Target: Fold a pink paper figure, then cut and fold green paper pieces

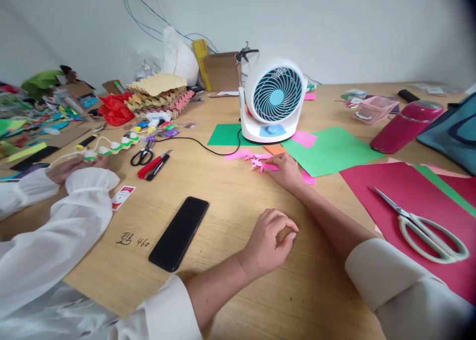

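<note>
My right hand (286, 170) reaches forward to a small heap of cut pink paper strips (258, 162) in front of the fan. Its thumb and fingertips close on a pink strip there. Nearer to me, my left hand (269, 241) hovers over or rests on the wooden table, thumb and index finger curled into a ring with their tips together. Anything between those tips is too small to make out. Just right of the heap lies a green paper sheet (330, 149). White-handled scissors (427, 231) rest on a red paper sheet (357, 181) at the right.
A white fan (275, 97) stands behind the paper. A black phone (179, 233) and a red-and-black cutter (154, 166) lie left. Another person's hands (74, 169) hold an egg-carton strip (111, 147). A pink bottle (405, 127) and egg trays (159, 94) stand farther back.
</note>
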Demonstrator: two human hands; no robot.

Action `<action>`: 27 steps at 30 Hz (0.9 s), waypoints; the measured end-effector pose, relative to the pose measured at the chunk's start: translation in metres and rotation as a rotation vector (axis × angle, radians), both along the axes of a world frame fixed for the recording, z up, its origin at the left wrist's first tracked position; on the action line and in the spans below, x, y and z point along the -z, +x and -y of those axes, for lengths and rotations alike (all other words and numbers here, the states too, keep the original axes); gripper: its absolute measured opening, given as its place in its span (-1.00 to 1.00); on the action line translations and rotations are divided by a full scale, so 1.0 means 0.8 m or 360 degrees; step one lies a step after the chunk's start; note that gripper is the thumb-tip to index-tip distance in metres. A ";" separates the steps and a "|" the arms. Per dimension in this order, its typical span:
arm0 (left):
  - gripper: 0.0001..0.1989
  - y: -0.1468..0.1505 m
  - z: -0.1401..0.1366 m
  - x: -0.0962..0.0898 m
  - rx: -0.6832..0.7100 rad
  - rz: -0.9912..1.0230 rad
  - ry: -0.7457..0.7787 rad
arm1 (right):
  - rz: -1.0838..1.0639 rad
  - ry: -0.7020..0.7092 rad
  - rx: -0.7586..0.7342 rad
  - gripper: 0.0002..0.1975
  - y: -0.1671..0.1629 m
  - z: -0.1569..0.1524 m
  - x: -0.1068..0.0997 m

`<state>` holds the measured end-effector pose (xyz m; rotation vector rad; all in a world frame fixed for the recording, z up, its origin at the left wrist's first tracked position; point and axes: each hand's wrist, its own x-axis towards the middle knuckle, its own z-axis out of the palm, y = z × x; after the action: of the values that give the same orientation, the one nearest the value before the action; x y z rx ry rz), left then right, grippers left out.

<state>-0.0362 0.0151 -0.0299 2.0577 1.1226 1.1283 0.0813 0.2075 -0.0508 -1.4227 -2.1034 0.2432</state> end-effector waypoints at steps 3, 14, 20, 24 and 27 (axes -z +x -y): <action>-0.85 0.001 -0.001 0.001 -0.0009 0.0011 -0.0003 | -0.0007 -0.0005 0.0021 -0.64 0.002 0.004 0.001; -0.84 0.001 -0.002 0.001 0.0006 -0.0018 -0.0046 | -0.0012 0.0016 0.0031 -0.67 -0.002 0.004 -0.002; -0.85 0.001 -0.002 0.001 0.0006 -0.0002 -0.0070 | -0.0090 0.0037 0.0079 -0.66 -0.002 0.004 0.003; -0.83 0.000 -0.001 -0.002 0.0008 0.0011 -0.0094 | -0.0186 0.0084 0.0080 -0.71 0.011 0.015 0.004; -0.84 -0.001 -0.001 -0.002 -0.0005 0.0015 -0.0095 | -0.0285 0.0129 0.0048 -0.79 0.026 0.039 -0.010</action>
<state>-0.0370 0.0155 -0.0281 2.0039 1.1414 1.0918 0.1025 0.1766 -0.0430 -1.3332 -1.9240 0.2608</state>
